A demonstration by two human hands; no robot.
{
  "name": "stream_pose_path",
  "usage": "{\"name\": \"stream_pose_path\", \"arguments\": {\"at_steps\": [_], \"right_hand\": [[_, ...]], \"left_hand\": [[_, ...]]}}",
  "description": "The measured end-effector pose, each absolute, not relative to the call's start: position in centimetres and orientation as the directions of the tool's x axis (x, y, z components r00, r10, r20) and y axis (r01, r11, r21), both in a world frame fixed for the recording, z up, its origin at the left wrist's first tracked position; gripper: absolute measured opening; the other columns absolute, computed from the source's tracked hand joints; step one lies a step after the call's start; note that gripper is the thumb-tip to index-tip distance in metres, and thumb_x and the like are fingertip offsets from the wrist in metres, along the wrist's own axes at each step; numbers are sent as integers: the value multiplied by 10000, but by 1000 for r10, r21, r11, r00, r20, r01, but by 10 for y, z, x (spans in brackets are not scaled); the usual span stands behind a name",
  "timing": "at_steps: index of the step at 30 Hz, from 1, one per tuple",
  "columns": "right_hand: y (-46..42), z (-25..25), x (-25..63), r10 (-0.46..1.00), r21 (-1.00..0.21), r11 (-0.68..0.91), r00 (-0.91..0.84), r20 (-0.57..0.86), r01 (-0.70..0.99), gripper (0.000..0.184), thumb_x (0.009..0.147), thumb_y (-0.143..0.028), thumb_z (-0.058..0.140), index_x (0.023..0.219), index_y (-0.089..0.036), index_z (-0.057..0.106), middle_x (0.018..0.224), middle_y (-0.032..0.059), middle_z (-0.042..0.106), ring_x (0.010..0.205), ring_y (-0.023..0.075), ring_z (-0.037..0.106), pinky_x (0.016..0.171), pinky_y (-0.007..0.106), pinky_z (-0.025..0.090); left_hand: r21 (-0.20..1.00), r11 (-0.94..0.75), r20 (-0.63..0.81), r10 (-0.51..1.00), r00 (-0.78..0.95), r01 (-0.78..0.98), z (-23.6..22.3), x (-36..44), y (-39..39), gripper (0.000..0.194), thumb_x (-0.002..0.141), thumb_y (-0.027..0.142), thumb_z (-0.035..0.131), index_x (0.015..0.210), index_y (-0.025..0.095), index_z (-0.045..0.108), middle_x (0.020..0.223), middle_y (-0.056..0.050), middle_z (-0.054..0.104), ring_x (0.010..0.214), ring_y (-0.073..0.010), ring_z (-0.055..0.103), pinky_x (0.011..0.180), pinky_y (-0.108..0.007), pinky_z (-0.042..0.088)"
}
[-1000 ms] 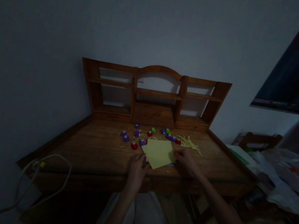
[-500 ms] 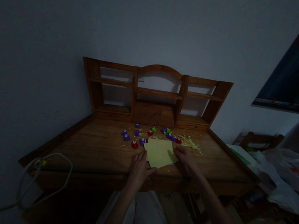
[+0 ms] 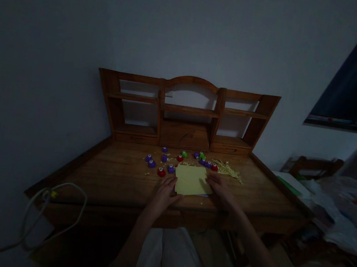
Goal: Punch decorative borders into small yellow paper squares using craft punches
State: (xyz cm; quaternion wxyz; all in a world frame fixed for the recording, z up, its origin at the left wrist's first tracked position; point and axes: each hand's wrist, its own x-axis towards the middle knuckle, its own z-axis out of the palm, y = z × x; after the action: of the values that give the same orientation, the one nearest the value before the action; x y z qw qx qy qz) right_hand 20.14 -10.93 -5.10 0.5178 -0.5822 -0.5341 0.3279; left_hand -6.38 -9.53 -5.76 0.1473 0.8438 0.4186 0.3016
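Observation:
A sheet of yellow paper (image 3: 192,181) lies on the desk in front of me, with a bluish-purple edge showing under its front right side. My left hand (image 3: 163,194) holds its left edge, fingers along the side and thumb by the front left corner. At the right edge, my right hand (image 3: 220,189) grips the sheet with its fingertips. Just behind the paper are several small toy pieces with white eye-like tops, among them a red one (image 3: 161,172), a purple one (image 3: 171,169) and a green one (image 3: 184,154).
A pile of thin yellow paper strips (image 3: 230,171) lies right of the toys, with small scraps scattered about. A wooden shelf unit (image 3: 184,135) stands at the desk's back. A white cable (image 3: 83,208) loops at the left; plastic bags (image 3: 346,206) sit at the right.
The yellow sheet has turned slightly and now lies squarer to the desk's front edge. My left hand has shifted a little left and away from me; the right hand stays at the right edge.

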Motion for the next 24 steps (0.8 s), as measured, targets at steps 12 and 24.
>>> {"name": "stream_pose_path", "arguments": {"at_steps": [12,24], "right_hand": [[-122,-46,190,962,-957,22,255,98,288,343,734,-337,633,1054,-211,634,1189,90,638,1126,262,577,1012,431,410],[-121,-52,187,943,-978,42,316,106,203,404,730,-382,631,1095,-210,613,1207,91,624,1130,268,570,997,420,422]], "left_hand": [[674,-507,321,856,405,537,-44,-67,-91,434,755,250,639,1187,220,605,1185,-88,622,1095,-245,560,952,-416,436],[730,-458,291,880,376,508,-50,-65,-93,492,740,171,647,1224,229,580,1084,-66,670,913,-202,624,810,-319,487]]}}
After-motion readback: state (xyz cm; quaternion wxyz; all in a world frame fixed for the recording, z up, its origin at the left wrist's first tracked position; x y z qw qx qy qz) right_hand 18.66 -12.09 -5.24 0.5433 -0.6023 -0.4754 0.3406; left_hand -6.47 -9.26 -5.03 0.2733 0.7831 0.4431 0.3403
